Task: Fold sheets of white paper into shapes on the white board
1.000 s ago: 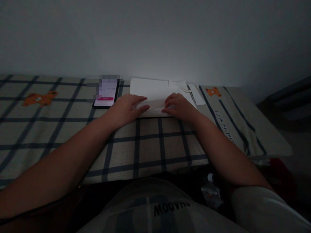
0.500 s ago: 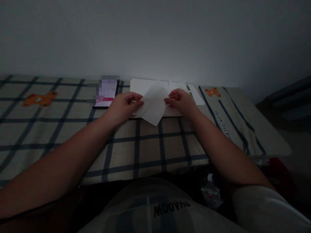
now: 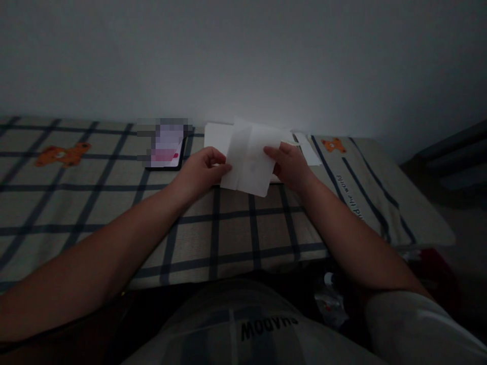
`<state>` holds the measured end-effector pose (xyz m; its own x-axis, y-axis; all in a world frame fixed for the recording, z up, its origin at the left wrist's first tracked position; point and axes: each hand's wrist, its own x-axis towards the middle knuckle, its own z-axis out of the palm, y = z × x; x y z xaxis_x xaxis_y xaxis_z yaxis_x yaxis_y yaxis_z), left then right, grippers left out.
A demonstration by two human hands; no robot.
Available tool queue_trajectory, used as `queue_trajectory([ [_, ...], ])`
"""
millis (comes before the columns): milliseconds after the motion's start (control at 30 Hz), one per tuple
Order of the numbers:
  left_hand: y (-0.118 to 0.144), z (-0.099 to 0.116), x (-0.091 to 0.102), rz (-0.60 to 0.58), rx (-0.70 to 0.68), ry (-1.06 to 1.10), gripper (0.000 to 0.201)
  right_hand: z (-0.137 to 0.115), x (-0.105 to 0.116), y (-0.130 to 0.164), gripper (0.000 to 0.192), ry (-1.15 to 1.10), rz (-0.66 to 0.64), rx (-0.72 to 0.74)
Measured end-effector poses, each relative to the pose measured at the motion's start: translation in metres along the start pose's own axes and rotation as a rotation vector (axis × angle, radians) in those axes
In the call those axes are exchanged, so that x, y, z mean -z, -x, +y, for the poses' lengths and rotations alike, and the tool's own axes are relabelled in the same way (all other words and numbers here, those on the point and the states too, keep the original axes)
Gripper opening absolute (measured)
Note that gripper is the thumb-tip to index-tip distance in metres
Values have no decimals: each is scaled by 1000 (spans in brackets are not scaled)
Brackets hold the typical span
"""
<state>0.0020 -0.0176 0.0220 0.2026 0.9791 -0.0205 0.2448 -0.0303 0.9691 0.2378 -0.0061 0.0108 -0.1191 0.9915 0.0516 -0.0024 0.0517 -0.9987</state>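
Note:
Between my two hands is a thin white sheet of paper, held up a little above the table and marked by a crease running down it. The fingers of my left hand pinch its lower left edge. On the other side my right hand grips the right edge, thumb on the near face and the other fingers partly hidden behind. Behind and below the sheet lie more white papers on a flat, dark-edged thing, mostly covered.
A phone with a lit screen rests left of the papers. Narrow paper pieces lie at the right. The checked tablecloth runs back to a grey wall. Below the table's edge, at right, is a clear plastic bottle.
The sheet has turned and opened out from a diamond-like, folded shape into a more upright, wider one. My right hand has moved slightly and now grips its right edge.

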Motion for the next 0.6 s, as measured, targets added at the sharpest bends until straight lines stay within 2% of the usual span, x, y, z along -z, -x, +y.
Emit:
queue_trajectory([
  [133, 4, 4, -2, -14, -39, -20, 22, 6, -2, 5, 36, 130, -42, -4],
  [267, 6, 5, -4, 9, 16, 77, 21, 3, -6, 9, 40, 215, -125, 16],
  [467, -3, -4, -2, 109, 66, 115, 23, 0, -5, 2, 56, -61, -200, -89],
  [600, -7, -9, -2, 98, 57, 167, 21, 1, -2, -1, 47, -116, -196, -101],
])
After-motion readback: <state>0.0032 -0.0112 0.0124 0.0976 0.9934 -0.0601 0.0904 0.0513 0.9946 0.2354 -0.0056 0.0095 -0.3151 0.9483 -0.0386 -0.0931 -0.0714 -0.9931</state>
